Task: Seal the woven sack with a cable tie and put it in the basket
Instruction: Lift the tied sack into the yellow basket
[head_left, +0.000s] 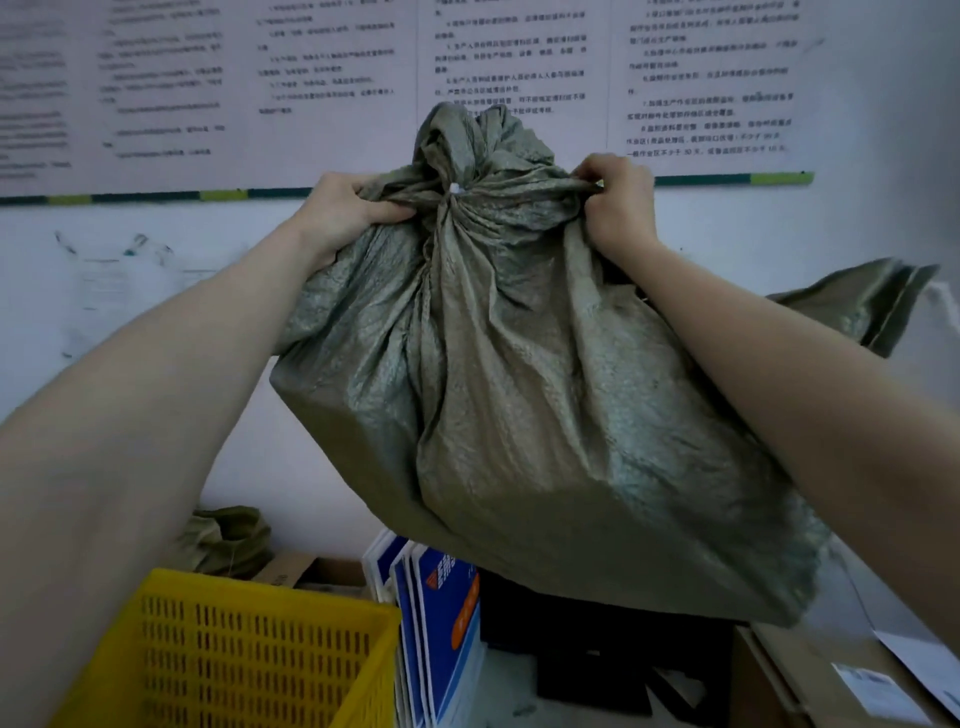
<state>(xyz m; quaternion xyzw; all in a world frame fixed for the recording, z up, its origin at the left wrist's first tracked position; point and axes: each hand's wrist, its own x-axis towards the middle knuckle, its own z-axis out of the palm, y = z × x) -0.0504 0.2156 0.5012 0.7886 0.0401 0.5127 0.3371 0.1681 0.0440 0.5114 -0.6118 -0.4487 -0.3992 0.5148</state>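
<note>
Sack (519, 395), one, grey-green woven plastic, hangs in the air in front of the wall between my two raised arms. Its neck is gathered into a tight bunch, and a small white cable tie (455, 188) shows at the centre of the gather; the loose fabric above it stands up in a crumpled tuft. The body is full and bulges into a blocky shape, with creases running down from the neck. Its contents are hidden.

My left hand (345, 210) grips a fold of the sack just left of the tie, fingers curled into the fabric. My right hand (618, 200) grips a fold just right of the tie in the same way, knuckles upward.

Basket (234, 654), one, yellow plastic with slotted walls, stands below and to the left of the sack, well apart from it. Its inside is only partly in view, and I cannot tell what it holds.

A second sack (226, 538) of the same weave lies crumpled behind the basket, beside a brown cardboard box (296, 569). Several blue-and-white folders (441, 618) stand upright just right of the basket. A third piece of woven sack (862, 306) shows past my right forearm. Printed notice sheets (332, 78) cover the wall.
</note>
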